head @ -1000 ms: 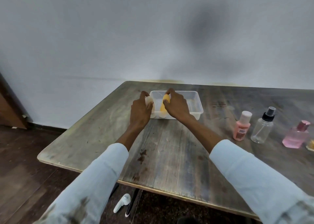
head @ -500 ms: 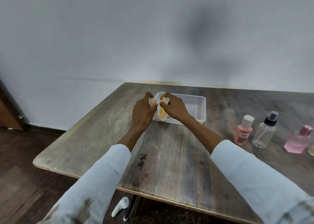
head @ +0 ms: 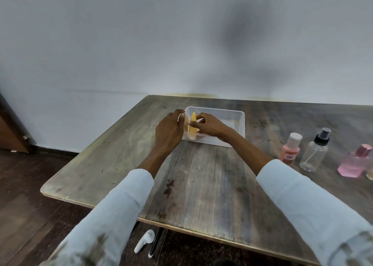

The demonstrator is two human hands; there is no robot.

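Writing: we read no brand or word anywhere; the pink bottle (head: 290, 148) at right of frame has a label (head: 290, 158) low on its body, with print too small to make out
Left hand: the left hand (head: 168, 132) reaches up the frame from a white sleeve (head: 121, 205), back toward us, fingers pointing to the upper right and lying against the pale bottle (head: 185, 122)
Left grip: we cannot tell whether these fingers close on the pale bottle, as the hand hides most of it
Right hand: the right hand (head: 210, 124) comes in from the right across the container's near wall, wrist low, fingers curled
Right grip: thumb and forefinger pinch the orange bottle (head: 193, 122) about mid-height
Orange bottle: it stands at the left end of the clear container (head: 232, 142), centre of frame; its long axis runs up the frame, tapered tip uppermost, whitish end at the bottom
Pale bottle: just left of the orange one, roughly parallel to it
Table: the worn wooden table (head: 201, 185) also bears, well apart at right, a clear spray bottle (head: 314, 150) with a black top and a pink faceted bottle (head: 355, 164)
Floor: a white object (head: 144, 240) lies below the table's near edge
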